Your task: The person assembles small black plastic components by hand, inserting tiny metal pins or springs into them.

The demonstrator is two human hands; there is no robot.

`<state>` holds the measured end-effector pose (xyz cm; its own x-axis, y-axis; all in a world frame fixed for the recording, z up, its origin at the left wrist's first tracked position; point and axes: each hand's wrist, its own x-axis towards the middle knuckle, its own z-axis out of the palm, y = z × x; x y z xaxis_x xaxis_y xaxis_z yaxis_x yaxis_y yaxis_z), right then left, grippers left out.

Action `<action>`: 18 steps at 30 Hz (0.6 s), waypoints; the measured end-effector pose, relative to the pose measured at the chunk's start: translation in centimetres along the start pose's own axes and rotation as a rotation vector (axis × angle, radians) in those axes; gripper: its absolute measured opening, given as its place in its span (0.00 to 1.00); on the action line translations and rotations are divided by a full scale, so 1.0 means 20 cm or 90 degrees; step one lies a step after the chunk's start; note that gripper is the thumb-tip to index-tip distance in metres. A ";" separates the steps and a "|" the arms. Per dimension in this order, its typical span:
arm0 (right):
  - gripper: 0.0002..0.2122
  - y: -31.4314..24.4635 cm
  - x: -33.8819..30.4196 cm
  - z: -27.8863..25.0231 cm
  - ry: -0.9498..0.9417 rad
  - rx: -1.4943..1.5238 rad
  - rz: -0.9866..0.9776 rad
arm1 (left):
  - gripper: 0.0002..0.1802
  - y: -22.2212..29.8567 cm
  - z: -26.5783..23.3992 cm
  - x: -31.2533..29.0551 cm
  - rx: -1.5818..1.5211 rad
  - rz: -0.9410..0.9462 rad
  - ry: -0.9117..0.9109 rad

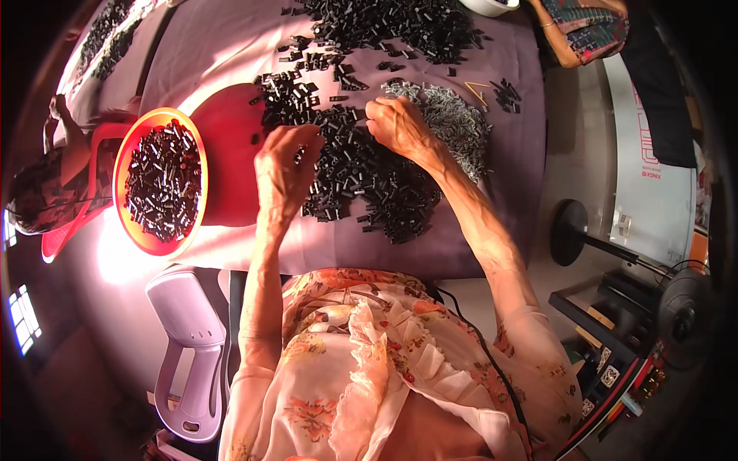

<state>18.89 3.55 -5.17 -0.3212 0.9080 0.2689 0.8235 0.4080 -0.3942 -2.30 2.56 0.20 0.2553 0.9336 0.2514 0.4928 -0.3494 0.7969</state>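
Above the heap of small black cylindrical pieces (357, 180), my left hand (283, 165) is curled closed. Something small, dark and shiny shows between its thumb and fingers, seemingly one or more of those black pieces. My right hand (397, 125) is closed in a pinch at the heap's far right side, beside a pile of small silvery metal parts (453, 127). Whatever its fingertips hold is hidden. The two hands are apart, both over the cloth-covered table (511, 192).
An orange-rimmed basin (201, 192) full of black pieces stands left, by a red round surface (231, 154). More black pieces (400, 27) lie at the far side. A lilac plastic chair (184, 307) is near left. Other people sit at far right and left.
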 end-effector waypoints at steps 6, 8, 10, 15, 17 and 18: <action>0.05 0.01 -0.05 -0.07 0.002 0.110 0.060 | 0.06 -0.01 0.16 0.02 -0.027 0.022 -0.057; 0.05 0.01 -0.05 -0.11 0.018 0.070 0.113 | 0.06 -0.02 0.22 0.06 -0.035 0.058 -0.057; 0.04 0.08 -0.05 -0.12 0.050 0.047 0.119 | 0.06 -0.02 0.30 0.10 0.010 0.074 -0.060; 0.04 0.13 -0.08 -0.16 0.086 0.039 0.173 | 0.07 -0.10 0.50 0.25 0.112 0.220 -0.062; 0.05 0.12 -0.11 -0.17 0.070 0.008 0.179 | 0.08 -0.14 0.56 0.29 0.166 0.242 -0.088; 0.05 0.13 -0.12 -0.17 0.059 0.017 0.185 | 0.08 -0.15 0.59 0.30 0.165 0.244 -0.090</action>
<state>23.32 2.07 -3.80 -0.0284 0.9750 0.2204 0.8614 0.1357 -0.4895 7.55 8.27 -7.17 0.5604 0.7204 0.4086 0.5277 -0.6908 0.4943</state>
